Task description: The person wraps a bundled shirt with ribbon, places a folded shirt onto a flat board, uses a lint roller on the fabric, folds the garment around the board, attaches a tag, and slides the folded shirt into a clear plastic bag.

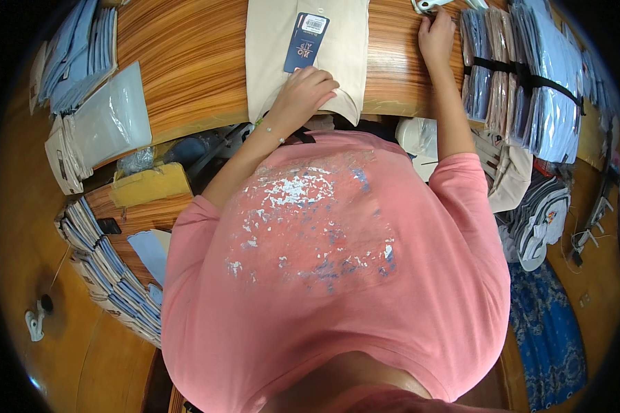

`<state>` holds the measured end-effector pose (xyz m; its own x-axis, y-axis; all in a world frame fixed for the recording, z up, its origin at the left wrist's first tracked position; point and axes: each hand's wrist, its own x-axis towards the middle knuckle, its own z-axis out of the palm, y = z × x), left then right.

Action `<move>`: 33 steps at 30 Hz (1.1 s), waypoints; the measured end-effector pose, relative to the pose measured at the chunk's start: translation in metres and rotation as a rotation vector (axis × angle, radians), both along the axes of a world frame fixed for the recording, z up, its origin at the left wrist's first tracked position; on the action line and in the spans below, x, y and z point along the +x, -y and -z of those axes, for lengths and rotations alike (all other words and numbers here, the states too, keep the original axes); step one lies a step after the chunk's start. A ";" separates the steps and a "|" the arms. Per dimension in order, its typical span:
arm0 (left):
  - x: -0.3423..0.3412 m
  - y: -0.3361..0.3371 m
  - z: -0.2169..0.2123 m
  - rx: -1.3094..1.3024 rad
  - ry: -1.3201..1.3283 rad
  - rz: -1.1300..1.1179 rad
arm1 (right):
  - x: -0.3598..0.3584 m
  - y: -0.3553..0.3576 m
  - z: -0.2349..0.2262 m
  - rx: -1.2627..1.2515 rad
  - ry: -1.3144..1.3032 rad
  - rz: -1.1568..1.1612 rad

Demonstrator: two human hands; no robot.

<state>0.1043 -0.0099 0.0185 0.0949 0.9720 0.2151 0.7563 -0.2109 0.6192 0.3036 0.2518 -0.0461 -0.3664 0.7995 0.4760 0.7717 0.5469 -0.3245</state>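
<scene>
A cream folded garment (pixel 269 41) lies on the wood-grain table in front of me. On it is a dark blue hang tag (pixel 300 49) with a white label at its far end. My left hand (pixel 303 93) rests on the cloth at the tag's near end, fingers stretched out to the right. Farther right, my right hand (pixel 438 34) has its fingers curled at a white tool (pixel 427 5), which the top edge of the view cuts off. Its kind cannot be made out.
Bagged blue and beige garments, bound with a black strap (pixel 523 72), are stacked at the right. More blue garments (pixel 79 55) and clear plastic bags (pixel 114 110) lie at the left. A low shelf holds a yellow package (pixel 151 186). Folded garments (pixel 107 265) are piled lower left.
</scene>
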 end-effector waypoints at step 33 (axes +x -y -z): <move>-0.016 -0.027 0.010 0.006 0.067 0.000 | -0.026 0.154 -0.097 -0.725 0.168 -0.319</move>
